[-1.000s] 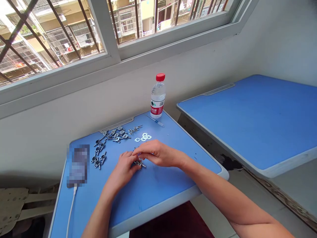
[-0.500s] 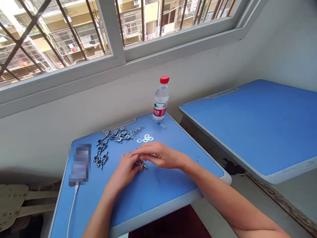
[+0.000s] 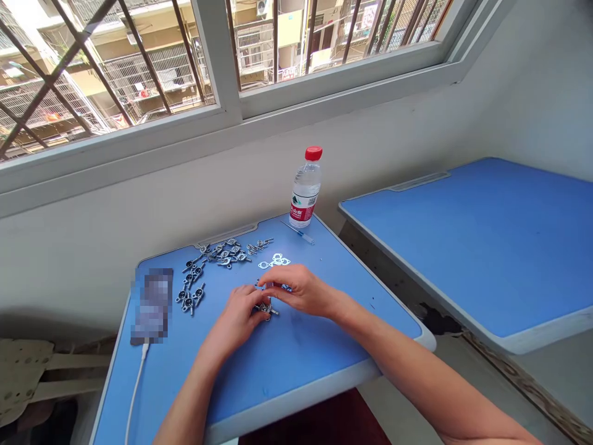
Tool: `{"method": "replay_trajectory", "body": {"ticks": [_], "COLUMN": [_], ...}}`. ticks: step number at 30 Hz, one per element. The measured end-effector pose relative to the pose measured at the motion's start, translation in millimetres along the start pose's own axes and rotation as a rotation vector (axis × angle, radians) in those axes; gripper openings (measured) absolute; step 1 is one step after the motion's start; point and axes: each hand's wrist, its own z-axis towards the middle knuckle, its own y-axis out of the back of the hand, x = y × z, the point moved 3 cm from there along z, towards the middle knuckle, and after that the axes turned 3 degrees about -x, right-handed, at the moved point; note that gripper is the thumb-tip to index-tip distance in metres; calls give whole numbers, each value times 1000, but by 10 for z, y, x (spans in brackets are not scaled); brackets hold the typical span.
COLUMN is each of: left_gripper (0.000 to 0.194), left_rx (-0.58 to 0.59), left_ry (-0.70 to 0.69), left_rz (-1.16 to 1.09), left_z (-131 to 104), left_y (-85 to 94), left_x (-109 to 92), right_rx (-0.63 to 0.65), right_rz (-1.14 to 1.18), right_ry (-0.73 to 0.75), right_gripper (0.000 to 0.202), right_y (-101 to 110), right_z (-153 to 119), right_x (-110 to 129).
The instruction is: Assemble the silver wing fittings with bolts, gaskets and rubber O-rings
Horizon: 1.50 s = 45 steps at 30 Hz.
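Note:
My left hand [image 3: 243,315] rests on the blue desk [image 3: 287,364], its thumb and fingers closed on a small metal part [image 3: 273,310]. Just above that part, my right hand [image 3: 296,290] pinches a thin upright tool [image 3: 270,301], mostly hidden by the fingers. Some small dark pieces [image 3: 286,288] lie partly covered behind the right hand. Farther back are flat silvery plates [image 3: 264,265]. Several metal parts [image 3: 225,254] form a cluster at the back left, and others with black round centres [image 3: 188,303] lie nearer the phone.
A blurred phone [image 3: 152,306] with a white cable [image 3: 135,386] lies at the desk's left edge. A red-capped water bottle [image 3: 304,191] stands at the back, beside a thin blue-and-clear tool [image 3: 303,235]. A second blue desk [image 3: 472,241] is to the right.
The camera view has shifted slightly. My right fingers have lifted a little from the left hand, and the thin tool between them now shows. The left hand stays on the metal part.

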Motion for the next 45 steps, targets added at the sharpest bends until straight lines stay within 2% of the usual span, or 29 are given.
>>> {"method": "replay_trajectory", "body": {"ticks": [2,6,9,15,19,26,29,35,45], "left_gripper": [14,13,16,15,14,19,21,17,20], "left_rx": [-12,-19,-15,12,15,96,85,34,20], "left_ry": [-11,-26,-27,-3,3,43,7,-66,-73], "left_rz": [-9,-13,9,24,13,-52,-40,1,-10], "left_z": [0,-4,-2,3,-13,-41,-35,-23,-30], "left_y": [-5,-2,5,-11,0,95,82,-5,-22], "left_x": [7,7,-9,-44,-36,1,6,39,54], "right_rx": [64,145,133,19,28,-7,-32,11,25], "right_rz": [6,82,123,77,91,75,121,108,89], "right_ry": [26,-39,-51,-155,-189,-146,-143,-54,-1], "right_gripper": [23,32,23,12,12,12,12,13,15], "right_y": [6,47,54,34,36,36,31,-16,-26], "right_z": [0,14,31,21,9,12,12,18,6], "right_x": [21,52,67,15,7,49,73,101,113]}}
